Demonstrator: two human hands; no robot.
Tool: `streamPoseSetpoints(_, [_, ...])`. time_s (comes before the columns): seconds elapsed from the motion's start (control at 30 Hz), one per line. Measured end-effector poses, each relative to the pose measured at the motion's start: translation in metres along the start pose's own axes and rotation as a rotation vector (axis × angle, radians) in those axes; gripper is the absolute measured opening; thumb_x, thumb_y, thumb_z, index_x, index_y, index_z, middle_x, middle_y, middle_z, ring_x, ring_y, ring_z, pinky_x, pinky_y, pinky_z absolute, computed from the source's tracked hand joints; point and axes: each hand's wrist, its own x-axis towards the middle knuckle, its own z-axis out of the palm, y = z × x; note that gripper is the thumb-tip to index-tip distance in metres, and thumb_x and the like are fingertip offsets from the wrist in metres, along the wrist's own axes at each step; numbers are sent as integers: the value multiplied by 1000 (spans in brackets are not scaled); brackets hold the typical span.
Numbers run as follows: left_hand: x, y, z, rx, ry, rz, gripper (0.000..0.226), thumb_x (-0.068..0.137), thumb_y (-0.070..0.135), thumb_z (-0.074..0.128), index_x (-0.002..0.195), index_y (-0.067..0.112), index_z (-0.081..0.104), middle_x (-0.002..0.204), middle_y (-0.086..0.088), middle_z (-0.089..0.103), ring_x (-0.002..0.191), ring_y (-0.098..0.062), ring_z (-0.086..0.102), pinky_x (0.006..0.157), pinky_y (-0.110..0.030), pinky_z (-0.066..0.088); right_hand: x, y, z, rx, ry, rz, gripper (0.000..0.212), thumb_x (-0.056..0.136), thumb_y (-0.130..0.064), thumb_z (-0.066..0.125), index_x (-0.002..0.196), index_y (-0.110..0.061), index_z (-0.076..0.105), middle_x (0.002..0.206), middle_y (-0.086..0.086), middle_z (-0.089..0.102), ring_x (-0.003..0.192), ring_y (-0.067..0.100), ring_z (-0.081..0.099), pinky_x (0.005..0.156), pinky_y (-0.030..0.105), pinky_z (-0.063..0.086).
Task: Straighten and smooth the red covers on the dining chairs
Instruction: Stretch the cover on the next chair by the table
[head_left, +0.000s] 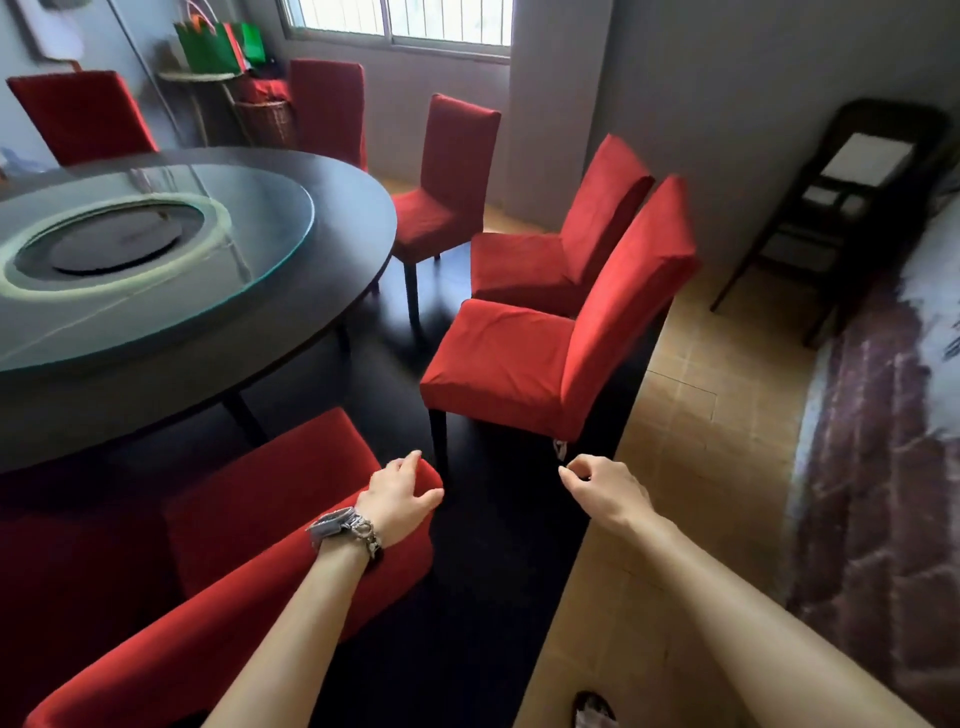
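left hand (400, 496) cups the top corner of the nearest red cover (270, 499), beside the tabletop (343, 260) | right hand (605, 488) hangs loosely curled, holding nothing, near the next chair (519, 364) | cover looks soft, stretchy, light | best pulled by corners and bottom edge

Single view, head-worn, wide-angle. Looks forward and steeply down from above the chair backs, along both bare forearms. Close foreground, lower centre: left hand (400, 499) on the top of the nearest chair back (280, 499), right hand (605, 491) in the air near it. Middle ground: round table (311, 291) at left, red-covered chairs (519, 358) curving off at centre and right. Far end: window (395, 21) at top centre, facing the lens. Straight edges bowed toward the frame borders.
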Motion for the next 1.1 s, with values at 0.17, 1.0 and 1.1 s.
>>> streamPoseSetpoints(0.17, [47, 84, 19, -10, -20, 49, 69, 95, 37, 51, 151, 14, 18, 153, -9, 28, 140, -25, 29, 113, -40, 29, 39, 47, -51, 55, -2, 31, 28, 95, -41, 46, 112, -27, 63, 112, -5, 65, 104, 18, 61, 83, 31, 45])
streamPoseSetpoints(1.0, [237, 331, 86, 113, -146, 224, 49, 95, 32, 45, 142, 19, 37, 138, -5, 50, 127, -25, 47, 104, -39, 40, 174, 215, -211, 111, 85, 213, 25, 98, -29, 47, 112, -17, 64, 112, 3, 65, 101, 22, 60, 92, 42, 50])
streamPoseSetpoints(1.1, [273, 344, 86, 170, -149, 266, 44, 96, 29, 42, 139, 19, 41, 135, -8, 51, 123, -29, 49, 102, -40, 41, 208, 217, -222, 48, 69, 202, 27, 99, -25, 45, 115, -12, 62, 113, 7, 65, 101, 24, 61, 91, 40, 50])
